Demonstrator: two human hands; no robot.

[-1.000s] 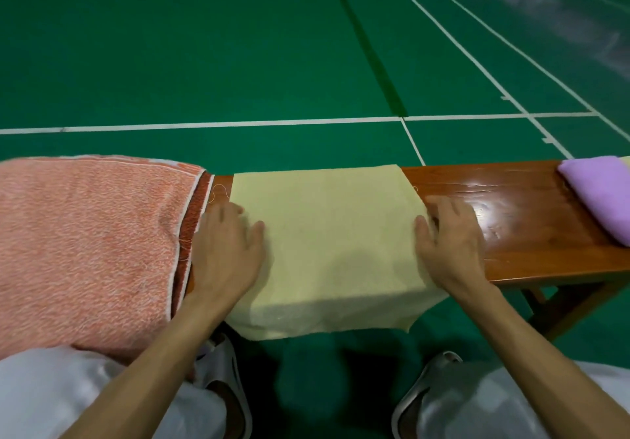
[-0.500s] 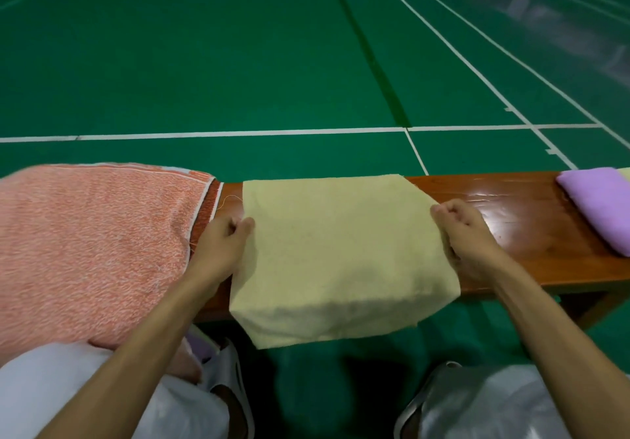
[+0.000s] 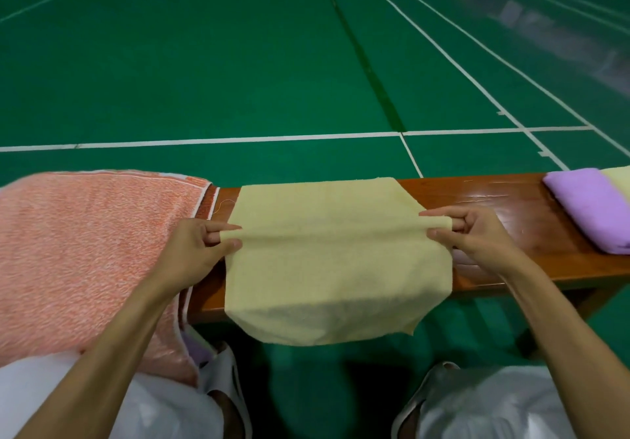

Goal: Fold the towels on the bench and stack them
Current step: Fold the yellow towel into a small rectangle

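the big orange towel (image 3: 85, 251) lies unfolded over the left end of the surface (image 3: 511, 206) and is yet to be done; the yellow towel (image 3: 324, 275) is spread across the middle, its near edge hanging off the front. at the far right a folded purple towel (image 3: 589, 206) looks finished, with a pale towel (image 3: 618, 176) just behind it. your left hand (image 3: 194, 251) and right hand (image 3: 477, 230) each pinch a side edge of the yellow towel between thumb and fingers (image 3: 439, 212), apparently starting its fold.

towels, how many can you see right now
4: orange towel at left, yellow towel in the middle, folded purple towel at right, pale towel cut off beyond it. Others may lie hidden.
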